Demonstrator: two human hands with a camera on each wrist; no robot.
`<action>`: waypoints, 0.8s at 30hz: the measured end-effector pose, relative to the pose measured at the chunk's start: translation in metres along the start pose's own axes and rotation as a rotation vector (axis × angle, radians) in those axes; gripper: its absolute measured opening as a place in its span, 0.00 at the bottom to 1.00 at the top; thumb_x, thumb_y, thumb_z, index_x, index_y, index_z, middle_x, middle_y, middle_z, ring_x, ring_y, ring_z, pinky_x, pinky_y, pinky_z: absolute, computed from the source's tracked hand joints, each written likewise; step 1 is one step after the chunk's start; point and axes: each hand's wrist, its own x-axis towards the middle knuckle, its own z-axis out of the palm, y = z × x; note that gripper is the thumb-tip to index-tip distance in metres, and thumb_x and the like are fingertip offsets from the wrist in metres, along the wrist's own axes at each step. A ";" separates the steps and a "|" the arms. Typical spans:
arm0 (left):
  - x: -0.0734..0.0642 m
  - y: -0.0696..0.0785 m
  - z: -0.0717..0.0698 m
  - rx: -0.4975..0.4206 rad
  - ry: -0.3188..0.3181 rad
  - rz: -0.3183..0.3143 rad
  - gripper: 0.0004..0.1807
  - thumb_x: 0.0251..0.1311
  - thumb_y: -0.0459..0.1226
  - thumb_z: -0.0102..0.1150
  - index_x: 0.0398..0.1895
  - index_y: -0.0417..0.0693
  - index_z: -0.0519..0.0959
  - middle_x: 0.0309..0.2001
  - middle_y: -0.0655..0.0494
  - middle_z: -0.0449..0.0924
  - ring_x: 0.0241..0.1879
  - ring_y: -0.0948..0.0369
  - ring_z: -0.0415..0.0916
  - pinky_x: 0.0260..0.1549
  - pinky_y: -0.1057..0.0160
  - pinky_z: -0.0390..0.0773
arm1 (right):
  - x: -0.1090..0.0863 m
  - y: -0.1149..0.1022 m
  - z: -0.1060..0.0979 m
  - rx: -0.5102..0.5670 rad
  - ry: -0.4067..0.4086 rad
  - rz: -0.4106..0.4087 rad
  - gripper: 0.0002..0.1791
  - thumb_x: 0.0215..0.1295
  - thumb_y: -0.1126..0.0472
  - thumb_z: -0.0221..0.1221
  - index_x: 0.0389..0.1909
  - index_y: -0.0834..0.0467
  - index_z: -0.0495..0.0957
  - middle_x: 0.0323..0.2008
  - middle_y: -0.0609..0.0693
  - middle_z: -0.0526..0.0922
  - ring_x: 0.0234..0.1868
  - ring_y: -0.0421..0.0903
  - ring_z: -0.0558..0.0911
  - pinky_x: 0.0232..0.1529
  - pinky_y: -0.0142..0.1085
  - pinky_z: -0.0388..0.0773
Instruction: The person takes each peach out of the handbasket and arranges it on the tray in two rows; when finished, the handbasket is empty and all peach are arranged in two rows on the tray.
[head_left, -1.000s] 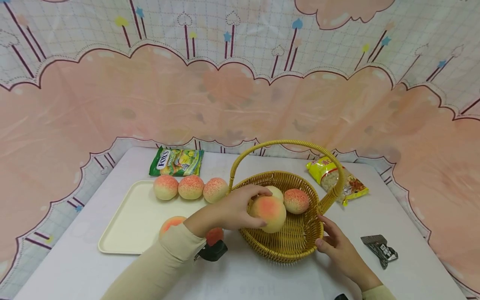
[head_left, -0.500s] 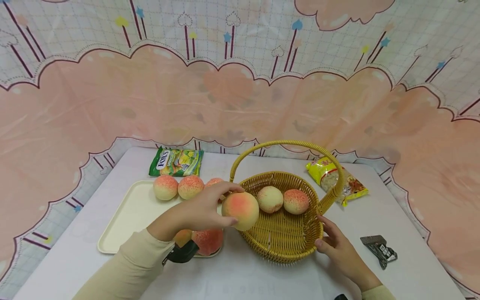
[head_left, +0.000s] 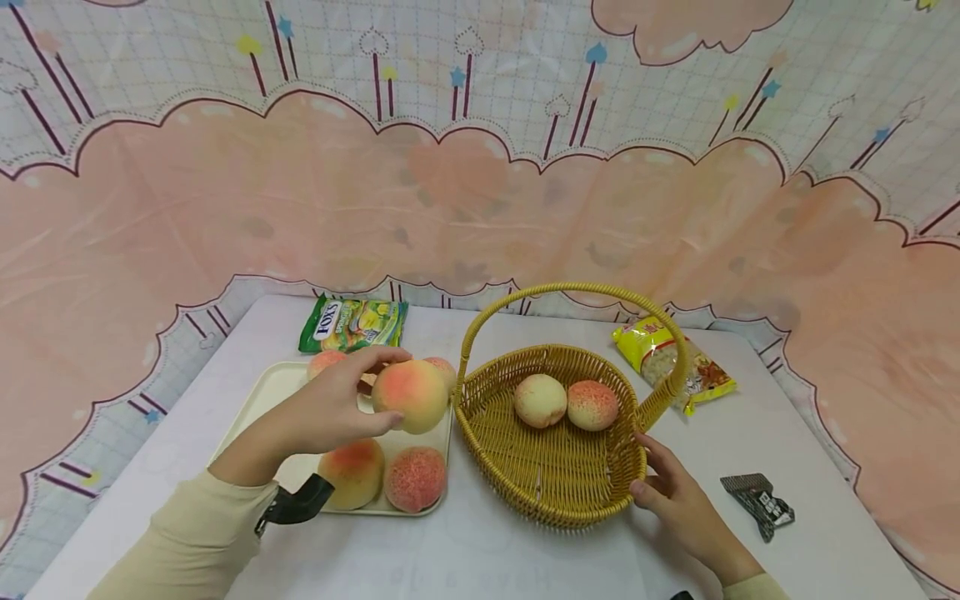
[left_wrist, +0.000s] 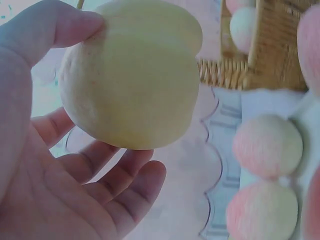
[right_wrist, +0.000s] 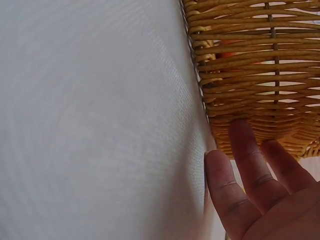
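Note:
My left hand point(head_left: 330, 408) grips a large pale yellow peach point(head_left: 412, 396) with an orange blush, raised over the cream tray point(head_left: 300, 471). The left wrist view shows my thumb on one side of this peach point(left_wrist: 135, 75) and fingers beneath. On the tray sit an orange-yellow peach point(head_left: 351, 475) and a red speckled peach point(head_left: 415, 479) in front, with more peaches behind, partly hidden by my hand. A wicker basket point(head_left: 570, 467) holds a pale peach point(head_left: 540, 401) and a red-topped peach point(head_left: 592, 406). My right hand point(head_left: 682, 500) touches the basket's right side with extended fingers point(right_wrist: 245, 150).
A green candy bag point(head_left: 352, 323) lies behind the tray. Behind the basket on the right is a yellow snack bag point(head_left: 675, 362). A small black packet point(head_left: 759, 502) rests right of my right hand. The tall basket handle point(head_left: 570, 287) arches over the basket.
My left hand has carried the large peach leftward out of the basket to above the tray. Both peaches in the basket now show fully. My right hand stays at the basket.

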 end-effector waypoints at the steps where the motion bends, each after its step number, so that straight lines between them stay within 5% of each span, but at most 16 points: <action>1: -0.002 -0.002 -0.003 0.003 0.015 -0.007 0.34 0.55 0.38 0.72 0.64 0.41 0.71 0.55 0.51 0.76 0.51 0.53 0.73 0.51 0.50 0.76 | 0.000 0.000 0.000 -0.001 0.001 -0.001 0.37 0.75 0.63 0.55 0.78 0.60 0.48 0.71 0.77 0.54 0.56 0.60 0.78 0.44 0.35 0.80; 9: -0.023 -0.024 -0.018 0.023 0.081 -0.041 0.33 0.57 0.36 0.71 0.64 0.41 0.69 0.56 0.47 0.74 0.51 0.50 0.75 0.52 0.50 0.78 | 0.000 0.000 0.001 -0.006 0.011 0.021 0.37 0.75 0.61 0.56 0.78 0.59 0.49 0.71 0.76 0.55 0.56 0.59 0.79 0.45 0.36 0.80; 19: -0.051 -0.049 -0.031 0.062 0.170 -0.078 0.34 0.58 0.35 0.71 0.67 0.42 0.68 0.60 0.44 0.73 0.51 0.53 0.75 0.48 0.72 0.76 | 0.001 0.001 0.000 0.002 0.000 0.026 0.37 0.75 0.60 0.56 0.78 0.59 0.48 0.71 0.76 0.54 0.57 0.62 0.77 0.46 0.36 0.80; 24: -0.064 -0.060 -0.036 0.087 0.183 -0.151 0.36 0.59 0.36 0.71 0.68 0.39 0.66 0.61 0.40 0.71 0.54 0.46 0.74 0.47 0.77 0.73 | 0.002 0.001 0.000 -0.006 0.003 0.034 0.38 0.75 0.60 0.56 0.78 0.58 0.49 0.71 0.76 0.54 0.56 0.60 0.78 0.46 0.36 0.80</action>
